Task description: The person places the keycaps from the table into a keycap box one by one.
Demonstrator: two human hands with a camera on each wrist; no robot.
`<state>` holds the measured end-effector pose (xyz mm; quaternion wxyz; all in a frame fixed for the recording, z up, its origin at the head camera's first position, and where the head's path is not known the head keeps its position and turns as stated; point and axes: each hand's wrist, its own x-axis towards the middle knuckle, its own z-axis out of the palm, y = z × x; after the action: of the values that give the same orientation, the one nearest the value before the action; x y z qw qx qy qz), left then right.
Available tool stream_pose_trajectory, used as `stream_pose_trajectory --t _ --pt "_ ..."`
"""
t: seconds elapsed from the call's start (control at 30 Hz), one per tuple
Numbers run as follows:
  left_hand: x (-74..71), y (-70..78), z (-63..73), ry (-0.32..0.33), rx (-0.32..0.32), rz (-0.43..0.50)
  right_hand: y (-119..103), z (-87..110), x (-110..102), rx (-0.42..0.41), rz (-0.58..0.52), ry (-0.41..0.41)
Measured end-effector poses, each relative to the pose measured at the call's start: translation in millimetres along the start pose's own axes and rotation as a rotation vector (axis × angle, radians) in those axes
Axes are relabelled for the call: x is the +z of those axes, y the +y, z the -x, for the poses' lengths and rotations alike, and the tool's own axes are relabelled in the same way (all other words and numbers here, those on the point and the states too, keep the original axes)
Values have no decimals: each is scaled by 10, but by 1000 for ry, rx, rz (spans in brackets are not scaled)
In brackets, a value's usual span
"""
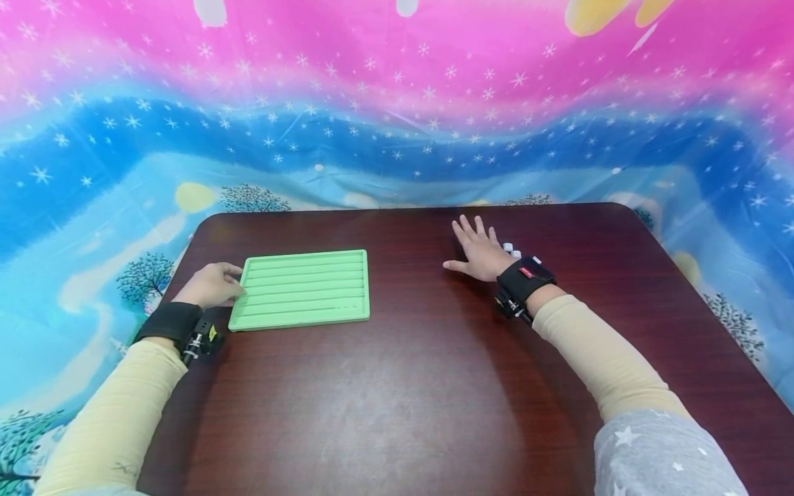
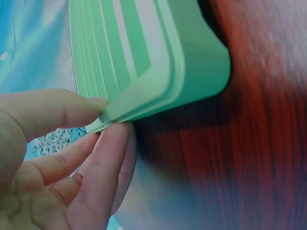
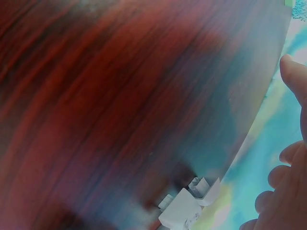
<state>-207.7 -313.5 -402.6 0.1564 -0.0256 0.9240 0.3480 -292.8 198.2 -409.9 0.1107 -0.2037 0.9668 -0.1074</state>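
Note:
A green rectangular tray (image 1: 304, 286) with long parallel grooves lies on the left part of the table. My left hand (image 1: 213, 285) pinches its left edge; in the left wrist view the thumb is on top of the rim and the fingers touch from below. On the right, my right hand (image 1: 484, 256) is held over the table with its fingers spread and nothing in them. Close beside it are a few small white block-like pieces (image 1: 509, 247), partly hidden by the hand and wrist. The right wrist view shows a white piece (image 3: 181, 210) near the table's edge.
The dark red-brown table (image 1: 372, 393) has rounded far corners. A patterned pink and blue cloth (image 1: 397, 103) hangs behind and around it. Each wrist wears a black strap (image 1: 526, 275) with a small camera.

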Motion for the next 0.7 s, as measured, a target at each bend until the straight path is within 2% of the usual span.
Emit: stream_pose_trajectory --t 0.37,0.7 --pt "147 180 -56 6 15 -18 31 -19 30 -13 -4 6" --pt "243 284 -98 -2 29 -13 47 1 -3 -2 -2 1"
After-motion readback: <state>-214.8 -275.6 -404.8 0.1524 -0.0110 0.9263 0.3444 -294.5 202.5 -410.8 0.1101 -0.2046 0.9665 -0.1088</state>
